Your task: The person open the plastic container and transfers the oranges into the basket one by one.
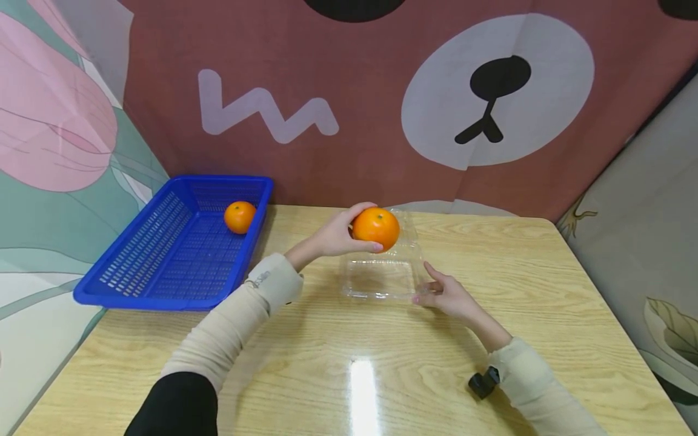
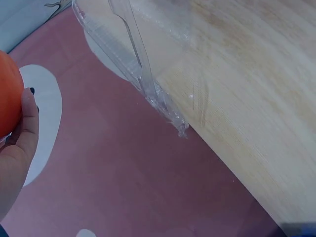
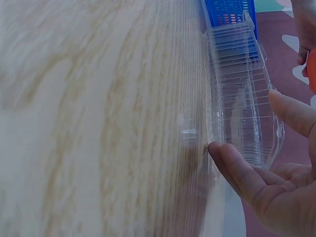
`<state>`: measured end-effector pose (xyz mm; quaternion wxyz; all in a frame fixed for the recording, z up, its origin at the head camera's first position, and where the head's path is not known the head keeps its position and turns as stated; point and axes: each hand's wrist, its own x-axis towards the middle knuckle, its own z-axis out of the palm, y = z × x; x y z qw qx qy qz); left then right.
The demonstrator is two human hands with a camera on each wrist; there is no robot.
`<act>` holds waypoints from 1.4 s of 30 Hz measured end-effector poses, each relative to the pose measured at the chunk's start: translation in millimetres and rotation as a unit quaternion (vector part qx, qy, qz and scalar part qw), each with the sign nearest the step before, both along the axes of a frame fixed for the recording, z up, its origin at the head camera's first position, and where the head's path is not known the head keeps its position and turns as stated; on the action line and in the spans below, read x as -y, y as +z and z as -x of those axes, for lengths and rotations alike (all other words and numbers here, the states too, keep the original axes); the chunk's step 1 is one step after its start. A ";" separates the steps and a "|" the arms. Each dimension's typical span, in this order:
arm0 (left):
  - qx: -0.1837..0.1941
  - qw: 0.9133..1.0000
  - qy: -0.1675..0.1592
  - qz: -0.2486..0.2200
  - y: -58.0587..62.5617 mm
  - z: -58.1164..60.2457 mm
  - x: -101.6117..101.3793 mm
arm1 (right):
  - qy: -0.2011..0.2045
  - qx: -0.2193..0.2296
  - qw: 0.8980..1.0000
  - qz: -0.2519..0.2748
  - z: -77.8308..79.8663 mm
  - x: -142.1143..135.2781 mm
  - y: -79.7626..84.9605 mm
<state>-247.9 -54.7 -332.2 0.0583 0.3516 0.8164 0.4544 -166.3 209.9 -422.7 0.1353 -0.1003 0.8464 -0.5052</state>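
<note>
My left hand (image 1: 342, 235) grips an orange (image 1: 376, 229) from its left side, thumb below and fingers over the back. The fruit is held above a clear plastic clamshell box (image 1: 380, 280), overlapping its raised lid in the head view. The box lies opened on the table. At the right end of the box, my right hand (image 1: 448, 295) holds its side wall, thumb at the rim and fingers low by the base, as the right wrist view shows. In the left wrist view the orange (image 2: 7, 94) is cut off by the frame edge.
A blue plastic basket (image 1: 163, 304) stands on the left of the wooden table (image 1: 305, 375), with a second orange (image 1: 240, 217) inside near its right wall. Behind the table hangs a brown cloth (image 1: 349, 163) with a cartoon face. A black device (image 1: 483, 383) sits at the right wrist.
</note>
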 end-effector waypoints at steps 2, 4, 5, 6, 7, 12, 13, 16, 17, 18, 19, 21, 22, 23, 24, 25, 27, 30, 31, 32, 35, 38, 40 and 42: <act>-0.001 1.000 0.000 0.001 0.9 0.6 1.3 | 0.000 0.000 1.000 -0.002 0.1 -0.3 0.3; -0.001 1.000 0.000 0.000 1.8 1.1 2.9 | 0.001 0.000 1.000 -0.004 0.1 -0.6 0.4; -0.001 1.000 0.000 -0.003 2.2 1.3 3.7 | 0.001 0.000 1.000 -0.005 0.1 -0.7 0.5; -0.002 1.000 0.000 -0.005 2.8 1.5 4.7 | 0.002 -0.001 1.000 -0.005 0.0 -0.8 0.6; -0.005 1.000 0.001 -0.007 3.4 1.6 5.8 | 0.004 -0.001 1.000 -0.005 0.0 -0.8 0.6; -0.024 1.000 0.013 -0.002 8.5 1.3 12.3 | 0.006 -0.005 1.000 -0.007 -1.2 -0.2 1.1; -0.028 0.999 0.019 0.002 9.6 1.5 13.5 | 0.005 -0.007 1.000 -0.009 -1.5 -0.1 1.3; -0.043 0.998 0.032 0.017 13.7 1.3 16.8 | 0.005 -0.008 1.000 -0.009 -2.1 0.2 1.9; -0.046 0.998 0.036 0.023 15.1 1.2 17.9 | 0.005 -0.007 1.000 -0.008 -2.1 0.2 2.0; -0.050 0.998 0.040 0.029 16.4 1.2 18.9 | 0.005 -0.007 1.000 -0.008 -2.2 0.2 2.0; -0.052 0.997 0.042 0.033 17.7 1.3 19.8 | 0.005 -0.006 1.000 -0.007 -2.2 0.1 2.0; -0.056 0.997 0.043 0.035 19.9 1.5 21.7 | 0.005 -0.005 1.000 -0.007 -2.2 -0.1 1.9; -0.056 0.997 0.042 0.031 20.6 1.9 22.6 | 0.004 -0.004 1.000 -0.007 -2.2 -0.1 1.8; -0.059 0.997 0.040 0.025 21.5 2.2 23.7 | 0.004 -0.005 1.000 -0.008 -2.3 -0.2 1.7; -0.063 0.997 0.038 0.017 22.5 2.5 24.8 | 0.003 -0.004 1.000 -0.008 -2.3 -0.2 1.8; -0.066 0.997 0.036 0.010 23.2 2.9 26.0 | 0.003 -0.005 1.000 -0.009 -2.5 -0.3 1.7; -0.078 0.996 0.036 0.001 23.9 3.7 28.6 | 0.003 -0.006 1.000 -0.008 -3.0 -0.5 1.7; -0.089 0.995 0.037 -0.008 24.9 4.8 32.8 | 0.004 -0.007 1.000 -0.009 -3.4 -0.3 2.0; -0.091 0.995 0.038 -0.009 24.9 5.4 34.2 | 0.004 -0.007 1.000 -0.010 -3.5 -0.3 2.1; -0.093 0.995 0.040 -0.009 25.0 5.7 35.6 | 0.004 -0.006 1.000 -0.010 -3.5 -0.3 2.1; -0.094 0.994 0.046 -0.004 25.5 6.0 40.5 | 0.005 -0.006 1.000 -0.012 -3.3 -0.2 2.0; -0.097 0.994 0.053 0.000 26.4 6.0 45.8 | 0.005 -0.005 1.000 -0.013 -3.1 -0.1 2.0; -0.102 0.993 0.056 0.002 27.1 6.3 49.1 | 0.005 -0.004 1.000 -0.014 -3.1 0.0 2.2; -0.104 0.993 0.058 0.003 28.1 6.9 52.3 | 0.004 -0.004 1.000 -0.015 -3.0 0.2 2.5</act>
